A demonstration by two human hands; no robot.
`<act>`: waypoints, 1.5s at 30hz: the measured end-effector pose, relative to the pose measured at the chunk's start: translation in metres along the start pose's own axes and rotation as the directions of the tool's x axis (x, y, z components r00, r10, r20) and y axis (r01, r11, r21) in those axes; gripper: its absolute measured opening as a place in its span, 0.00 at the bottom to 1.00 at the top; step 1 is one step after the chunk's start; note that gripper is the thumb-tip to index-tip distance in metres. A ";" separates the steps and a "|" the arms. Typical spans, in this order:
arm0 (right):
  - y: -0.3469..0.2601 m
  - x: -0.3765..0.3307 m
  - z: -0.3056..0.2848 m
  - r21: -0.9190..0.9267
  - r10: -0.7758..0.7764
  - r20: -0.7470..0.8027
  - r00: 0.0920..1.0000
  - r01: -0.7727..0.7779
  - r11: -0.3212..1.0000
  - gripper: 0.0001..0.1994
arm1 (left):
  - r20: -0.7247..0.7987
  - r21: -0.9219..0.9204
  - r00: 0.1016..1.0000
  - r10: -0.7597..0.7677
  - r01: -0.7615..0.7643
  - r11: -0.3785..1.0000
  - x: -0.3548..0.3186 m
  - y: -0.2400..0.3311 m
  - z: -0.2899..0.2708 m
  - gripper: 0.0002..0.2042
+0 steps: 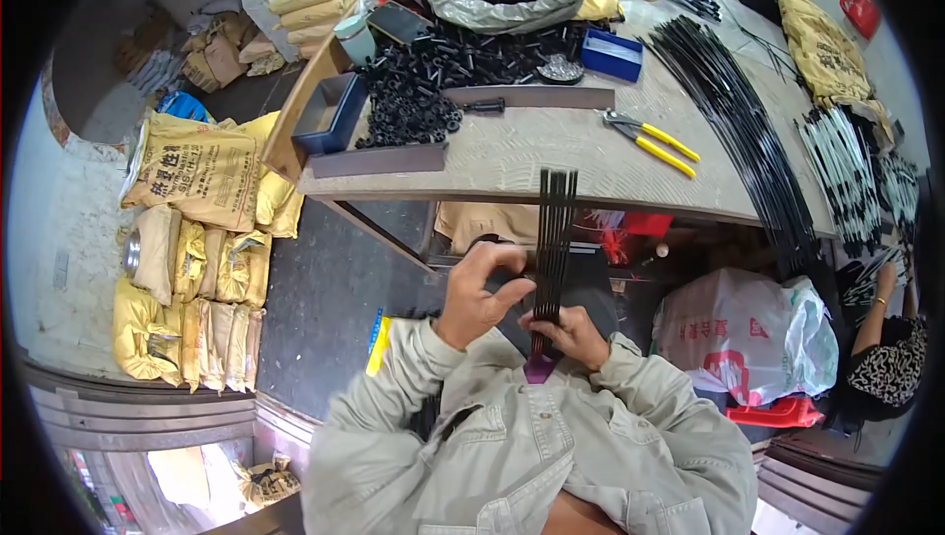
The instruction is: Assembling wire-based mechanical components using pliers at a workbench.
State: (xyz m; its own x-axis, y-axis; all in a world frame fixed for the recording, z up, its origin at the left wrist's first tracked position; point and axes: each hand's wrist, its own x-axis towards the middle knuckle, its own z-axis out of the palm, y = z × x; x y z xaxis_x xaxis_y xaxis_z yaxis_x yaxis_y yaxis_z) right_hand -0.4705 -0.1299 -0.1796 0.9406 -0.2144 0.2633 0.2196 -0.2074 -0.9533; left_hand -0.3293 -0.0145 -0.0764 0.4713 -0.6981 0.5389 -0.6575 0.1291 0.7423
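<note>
Upright in front of my chest stands a bundle of thin black rods [556,210], its tops level with the table's front edge. My right hand [579,336] is closed around the lower part of the bundle, thumb across the front. To the left of the rods is my left hand [480,291], its fingers curved. Its thumb and forefinger are apart, pointing toward the bundle, and I see nothing between them. A purple patch [538,369] shows below the rods, against my shirt.
On the table [532,156] lie yellow-handled pliers [652,139], a heap of black plastic fittings [413,82], two blue boxes [612,55] and long black rods [738,112]. A plastic bag [743,333] stands at right, near another person's arm [876,309]. Sacks [197,171] are stacked at left.
</note>
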 end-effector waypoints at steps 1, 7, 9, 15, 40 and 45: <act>0.001 0.000 0.004 0.014 -0.014 0.021 1.000 0.013 1.000 0.08 | -0.092 -0.323 0.976 -0.197 0.158 0.933 -0.007 0.003 0.013 0.16; -0.022 0.023 -0.045 -0.116 -0.039 0.639 0.768 0.146 0.982 0.12 | 0.241 -0.698 0.940 -0.243 0.342 0.629 -0.033 0.017 0.035 0.24; -0.082 0.071 -0.073 -0.260 0.146 0.547 0.824 0.001 0.966 0.20 | 0.260 -0.760 0.936 -0.236 0.349 0.548 -0.027 0.015 0.032 0.29; -0.130 0.177 -0.086 0.301 -0.429 0.679 0.595 0.307 0.903 0.17 | 0.124 -0.442 0.964 -0.235 0.266 0.856 0.001 -0.011 0.015 0.23; -0.012 0.340 -0.158 -0.913 -0.113 -0.224 0.968 -0.168 0.373 0.12 | 0.237 -0.811 0.703 -0.670 0.523 0.262 0.032 -0.058 0.049 0.11; -0.005 0.338 -0.160 -0.890 -0.151 -0.260 0.954 -0.176 0.420 0.06 | 0.246 -0.811 0.683 -0.688 0.533 0.240 0.026 -0.052 0.048 0.10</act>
State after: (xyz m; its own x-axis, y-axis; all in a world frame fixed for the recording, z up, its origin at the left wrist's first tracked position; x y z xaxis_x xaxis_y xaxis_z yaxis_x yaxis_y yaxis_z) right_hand -0.1951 -0.3537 -0.0617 0.7969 -0.4212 0.4331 -0.3041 -0.8991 -0.3148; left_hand -0.3111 -0.0731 -0.1204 0.6299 -0.7384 -0.2408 0.5707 0.2298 0.7884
